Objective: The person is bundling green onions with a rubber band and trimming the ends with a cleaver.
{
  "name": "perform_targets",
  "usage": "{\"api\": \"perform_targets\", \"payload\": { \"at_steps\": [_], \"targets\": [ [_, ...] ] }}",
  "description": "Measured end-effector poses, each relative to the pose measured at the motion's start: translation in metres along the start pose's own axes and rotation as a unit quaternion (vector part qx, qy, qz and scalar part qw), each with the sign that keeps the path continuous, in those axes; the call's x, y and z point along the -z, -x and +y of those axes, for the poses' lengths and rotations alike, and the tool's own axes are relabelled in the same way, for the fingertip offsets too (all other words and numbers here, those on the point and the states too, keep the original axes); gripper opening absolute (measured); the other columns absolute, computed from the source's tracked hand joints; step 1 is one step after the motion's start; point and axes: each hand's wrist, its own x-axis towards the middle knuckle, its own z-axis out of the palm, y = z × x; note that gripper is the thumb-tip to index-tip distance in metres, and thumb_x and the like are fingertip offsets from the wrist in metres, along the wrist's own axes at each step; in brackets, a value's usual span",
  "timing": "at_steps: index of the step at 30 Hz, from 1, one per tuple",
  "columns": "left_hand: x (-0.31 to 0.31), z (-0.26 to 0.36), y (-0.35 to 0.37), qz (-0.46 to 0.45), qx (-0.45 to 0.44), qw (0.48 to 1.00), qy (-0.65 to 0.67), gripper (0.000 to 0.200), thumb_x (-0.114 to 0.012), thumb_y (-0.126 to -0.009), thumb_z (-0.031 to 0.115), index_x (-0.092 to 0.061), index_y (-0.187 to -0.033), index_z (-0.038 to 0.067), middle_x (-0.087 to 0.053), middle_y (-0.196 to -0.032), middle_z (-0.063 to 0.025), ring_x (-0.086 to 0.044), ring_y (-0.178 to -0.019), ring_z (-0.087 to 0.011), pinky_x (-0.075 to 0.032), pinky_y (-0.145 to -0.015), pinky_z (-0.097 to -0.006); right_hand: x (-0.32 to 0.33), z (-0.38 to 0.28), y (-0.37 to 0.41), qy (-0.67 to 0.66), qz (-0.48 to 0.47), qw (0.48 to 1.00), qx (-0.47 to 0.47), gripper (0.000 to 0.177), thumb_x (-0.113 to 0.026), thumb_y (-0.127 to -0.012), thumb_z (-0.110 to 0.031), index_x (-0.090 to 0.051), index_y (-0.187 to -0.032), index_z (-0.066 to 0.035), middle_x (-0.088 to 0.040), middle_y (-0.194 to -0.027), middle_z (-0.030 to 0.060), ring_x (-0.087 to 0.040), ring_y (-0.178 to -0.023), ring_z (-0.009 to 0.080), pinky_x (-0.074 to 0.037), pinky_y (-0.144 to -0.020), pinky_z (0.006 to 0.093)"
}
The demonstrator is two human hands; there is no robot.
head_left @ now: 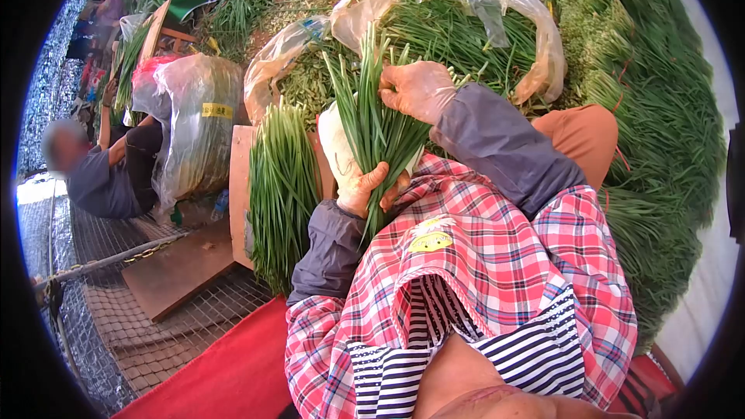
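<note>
My left hand (368, 189) is wrapped round a loose bunch of green chives (374, 120), held in front of my chest with the pale cut ends pointing up and away. My right hand (417, 91) is at the bunch's upper right side, its fingers curled and pinching at stalks there. Exactly which stalks it grips is partly hidden. Behind the bunch a white cloth or pad (335, 140) shows. Just left of my left hand, a thick pile of chives (282, 186) lies on a brown board (241, 178), cut ends lined up at the top.
Ahead, a large clear plastic bag (353, 12) lies open with loose chives (466, 39) in it. Long heaps of chives (660, 155) run along the right. At the left sits another person (109, 174) beside a full plastic bag (198, 120). A wooden board (177, 268) lies on netting.
</note>
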Motion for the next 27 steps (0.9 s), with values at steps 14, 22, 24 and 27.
{"api": "perform_targets", "payload": {
  "at_steps": [14, 22, 24, 27],
  "targets": [
    [0.012, 0.012, -0.001, 0.011, -0.038, 0.999, 0.000, 0.046, -0.061, -0.082, 0.042, -0.054, -0.094, -0.001, -0.052, -0.060, -0.0027, -0.044, -0.041, -0.0069, -0.033, -0.038, -0.0208, 0.004, 0.123, 0.082, -0.177, -0.266, 0.919, -0.232, 0.071, -0.064, -0.072, -0.055, -0.053, -0.115, 0.000, -0.062, -0.098, 0.0191, -0.062, -0.089, 0.0279, -0.049, -0.071, 0.0385],
    [-0.032, 0.020, -0.048, 0.126, -0.079, 0.969, -0.196, 0.058, -0.057, -0.081, 0.008, -0.030, -0.132, 0.006, -0.062, -0.081, -0.0101, -0.052, -0.048, -0.0136, -0.041, -0.041, -0.0248, -0.031, 0.058, 0.037, -0.814, -0.120, 0.566, -0.056, 0.081, -0.069, -0.071, -0.049, -0.035, -0.132, -0.009, -0.048, -0.125, 0.0117, -0.049, -0.112, 0.0260, -0.038, -0.096, 0.0408],
    [-0.011, -0.008, -0.078, 0.193, -0.169, 0.866, -0.430, 0.089, -0.061, -0.077, 0.012, 0.001, -0.141, 0.009, -0.062, -0.080, -0.0166, -0.059, -0.053, -0.0286, -0.046, -0.048, -0.0375, -0.027, 0.041, 0.027, -0.791, -0.049, 0.609, -0.023, 0.073, -0.074, -0.069, -0.039, -0.042, -0.127, -0.009, -0.052, -0.120, 0.0068, -0.051, -0.108, 0.0217, -0.039, -0.095, 0.0387],
    [-0.022, -0.020, -0.103, 0.279, -0.152, 0.727, -0.608, 0.093, -0.063, -0.075, 0.008, 0.003, -0.140, 0.007, -0.060, -0.078, -0.0194, -0.060, -0.060, -0.0330, -0.047, -0.053, -0.0420, -0.027, 0.022, 0.013, -0.687, 0.088, 0.711, -0.126, 0.050, -0.075, -0.069, -0.011, -0.052, -0.114, -0.006, -0.060, -0.101, 0.0052, -0.058, -0.092, 0.0166, -0.047, -0.083, 0.0336]
  ]
}}
